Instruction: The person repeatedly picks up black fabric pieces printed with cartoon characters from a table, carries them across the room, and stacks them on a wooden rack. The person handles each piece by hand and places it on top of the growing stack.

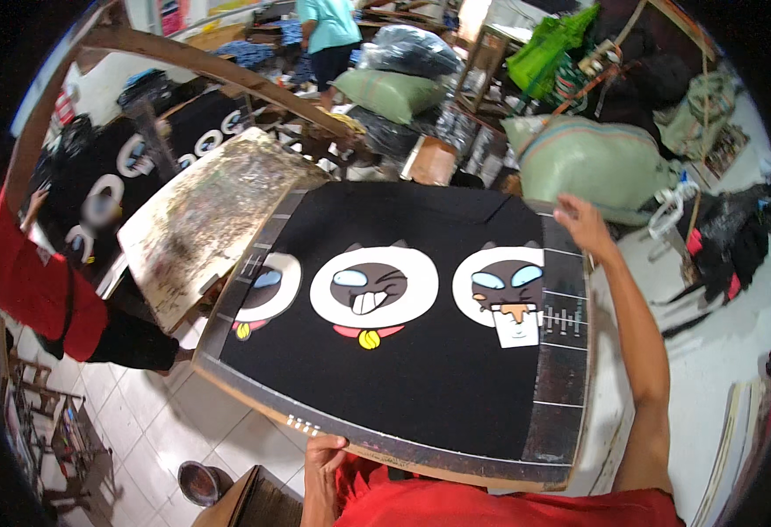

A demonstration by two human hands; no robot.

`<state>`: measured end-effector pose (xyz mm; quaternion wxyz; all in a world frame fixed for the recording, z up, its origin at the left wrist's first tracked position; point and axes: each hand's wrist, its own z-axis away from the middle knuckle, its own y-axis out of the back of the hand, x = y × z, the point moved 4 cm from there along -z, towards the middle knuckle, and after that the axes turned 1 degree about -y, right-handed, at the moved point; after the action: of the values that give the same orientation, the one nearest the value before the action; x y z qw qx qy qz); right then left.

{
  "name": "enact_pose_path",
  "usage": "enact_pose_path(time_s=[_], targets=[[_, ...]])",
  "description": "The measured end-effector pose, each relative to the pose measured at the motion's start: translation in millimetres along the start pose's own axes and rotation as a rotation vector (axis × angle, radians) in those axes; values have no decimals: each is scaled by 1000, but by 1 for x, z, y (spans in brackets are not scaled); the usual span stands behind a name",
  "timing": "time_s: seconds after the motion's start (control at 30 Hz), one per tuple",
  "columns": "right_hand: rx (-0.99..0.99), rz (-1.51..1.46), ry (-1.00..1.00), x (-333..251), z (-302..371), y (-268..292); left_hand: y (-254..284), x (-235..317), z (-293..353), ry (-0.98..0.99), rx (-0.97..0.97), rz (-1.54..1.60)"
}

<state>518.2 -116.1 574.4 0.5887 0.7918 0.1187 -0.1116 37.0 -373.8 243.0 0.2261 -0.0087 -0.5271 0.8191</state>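
Note:
A wooden printing board (456,463) with a dark, white-marked border lies tilted in front of me. Over it is spread a piece of black fabric (385,386), printed with three cartoon cat faces in white, grey and light blue. The middle face (374,290) grins above a yellow bell. My left hand (324,450) grips the board's near edge, thumb on top. At the far right corner my right hand (584,227) hovers close to the board's edge, fingers loosely apart with nothing visible in them. Whether its fingertips touch the fabric or board is unclear.
To the left, a paint-stained board (205,220) stands beside a person in red (39,272), near more printed black fabric (153,145). Green sacks (587,162) lie at the far right. A brown pot (199,481) sits on the floor. Another person (331,35) stands at the back.

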Motion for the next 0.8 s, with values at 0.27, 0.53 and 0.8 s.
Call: enact_pose_path(time_s=[0.27, 0.53, 0.8], targets=[[3, 342, -16, 39, 9, 85, -60, -32, -75, 171, -352, 0], [81, 60, -288, 42, -22, 174, -124, -11, -153, 380, -675, -91], [231, -227, -565, 26, 15, 228, -216, 12, -217, 490, -368, -226]])
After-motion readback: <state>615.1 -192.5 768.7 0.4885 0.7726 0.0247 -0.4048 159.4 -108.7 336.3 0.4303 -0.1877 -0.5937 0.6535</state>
